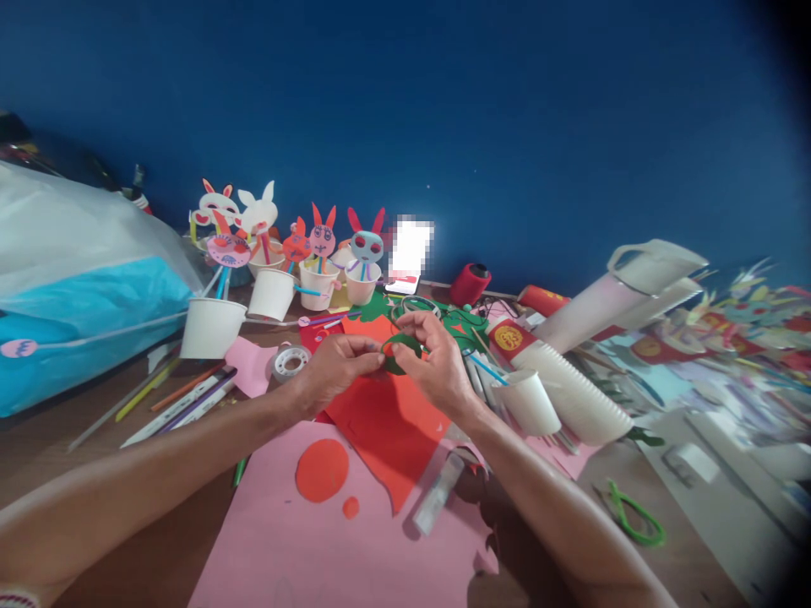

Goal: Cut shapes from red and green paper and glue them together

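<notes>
Both my hands meet over the middle of the table, pinching a small dark green paper piece (403,361) with a bit of orange on it. My right hand (437,359) has its thumb on the face of the piece and its fingers behind. At the left edge of the piece are the closed fingertips of my left hand (345,365). Below them lies an orange paper sheet (405,435) with cut edges, on top of a large pink sheet (304,557). An orange paper circle (323,470) and a much smaller orange dot (351,507) rest on the pink sheet.
Paper cups with rabbit faces (323,241) stand at the back left. A tape roll (291,361) is left of my hands. At right are stacked paper cups (570,388), a pitcher (608,295) and green scissors handles (637,515). A clear tube (437,496) lies in front.
</notes>
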{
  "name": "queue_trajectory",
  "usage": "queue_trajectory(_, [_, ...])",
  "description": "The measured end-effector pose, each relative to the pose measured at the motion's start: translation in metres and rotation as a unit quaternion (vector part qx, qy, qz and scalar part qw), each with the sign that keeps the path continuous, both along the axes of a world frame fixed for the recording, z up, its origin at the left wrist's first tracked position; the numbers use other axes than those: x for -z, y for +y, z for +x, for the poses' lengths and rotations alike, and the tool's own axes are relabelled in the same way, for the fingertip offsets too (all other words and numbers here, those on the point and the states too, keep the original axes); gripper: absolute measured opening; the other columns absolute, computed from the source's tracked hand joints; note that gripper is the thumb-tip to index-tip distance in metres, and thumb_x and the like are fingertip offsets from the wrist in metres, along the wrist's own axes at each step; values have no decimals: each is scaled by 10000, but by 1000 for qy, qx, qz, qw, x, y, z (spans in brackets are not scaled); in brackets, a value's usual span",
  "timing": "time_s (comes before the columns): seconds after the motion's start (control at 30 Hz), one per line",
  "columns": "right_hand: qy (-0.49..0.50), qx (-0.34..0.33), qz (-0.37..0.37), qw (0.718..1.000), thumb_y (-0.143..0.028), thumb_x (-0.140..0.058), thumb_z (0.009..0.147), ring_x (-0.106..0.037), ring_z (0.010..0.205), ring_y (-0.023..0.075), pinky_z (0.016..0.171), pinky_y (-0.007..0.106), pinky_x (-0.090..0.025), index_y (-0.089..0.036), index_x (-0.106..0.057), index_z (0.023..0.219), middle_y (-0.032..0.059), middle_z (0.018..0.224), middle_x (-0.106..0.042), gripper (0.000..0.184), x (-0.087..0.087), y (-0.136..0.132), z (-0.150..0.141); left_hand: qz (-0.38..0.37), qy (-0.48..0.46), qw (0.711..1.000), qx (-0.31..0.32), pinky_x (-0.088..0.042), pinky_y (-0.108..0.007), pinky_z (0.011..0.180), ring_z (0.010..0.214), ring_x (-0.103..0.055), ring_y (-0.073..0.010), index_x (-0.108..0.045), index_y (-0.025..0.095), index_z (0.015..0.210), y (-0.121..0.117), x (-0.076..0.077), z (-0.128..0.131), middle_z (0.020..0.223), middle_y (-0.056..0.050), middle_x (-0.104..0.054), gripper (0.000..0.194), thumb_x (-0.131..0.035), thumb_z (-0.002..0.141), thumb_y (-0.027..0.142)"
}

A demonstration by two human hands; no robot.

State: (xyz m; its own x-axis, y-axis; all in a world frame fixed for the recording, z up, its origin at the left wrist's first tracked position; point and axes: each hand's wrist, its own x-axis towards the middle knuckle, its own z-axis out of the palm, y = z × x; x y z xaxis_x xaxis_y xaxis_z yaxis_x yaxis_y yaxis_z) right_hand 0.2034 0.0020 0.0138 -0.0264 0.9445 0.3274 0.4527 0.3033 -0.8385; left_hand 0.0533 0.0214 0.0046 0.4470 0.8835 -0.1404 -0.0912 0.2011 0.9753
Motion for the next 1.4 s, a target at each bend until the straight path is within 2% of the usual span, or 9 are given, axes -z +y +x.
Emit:
queue_trajectory(0.37, [3,3,3,1000,-156,-500,711,-549,697,130,545,208,-400,-190,-478,950,5,794,-575,242,0,0,-1,8,0,1000,-3,-452,-251,669,610,-586,-115,-646,133,686,0,1,0,623,-6,-642,95,-631,662,223])
queue_trajectory(0.63, [-17,1,15,1000,-148,-495,705,-543,710,132,595,223,-413,-196,-478,952,5,803,-576,252,1,0,-1,27,11,1000,2,-439,-248,636,590,-569,-117,-647,138,692,0,4,-2,584,-9,-626,125,-602,692,254])
queue_trajectory(0.87, [-61,-18,19,998,-146,-495,710,-518,651,121,624,241,-399,-202,-456,981,-24,726,-534,279,4,1,2,42,61,997,-2,-418,-234,577,541,-542,-112,-623,150,604,1,2,-2,522,-1,-595,124,-581,678,241])
queue_trajectory(1.2, [-79,-51,1,996,-132,-493,694,-493,609,107,616,231,-371,-199,-441,1014,-34,701,-531,331,4,2,4,64,104,992,-24,-371,-209,506,496,-479,-77,-589,140,633,1,-2,0,545,30,-542,110,-619,634,246])
queue_trajectory(1.3, [-59,-55,-6,997,-128,-503,694,-489,616,105,623,232,-369,-202,-450,1008,-32,713,-527,327,5,2,3,65,103,992,-26,-355,-203,502,486,-466,-70,-581,140,605,1,1,0,517,39,-526,108,-614,644,235])
queue_trajectory(1.4, [20,-64,-56,996,-208,-529,731,-480,606,105,600,230,-371,-201,-453,1031,-34,690,-524,309,5,5,5,54,86,994,-41,-346,-200,503,476,-453,-64,-571,142,587,2,2,-1,502,42,-519,119,-610,653,233])
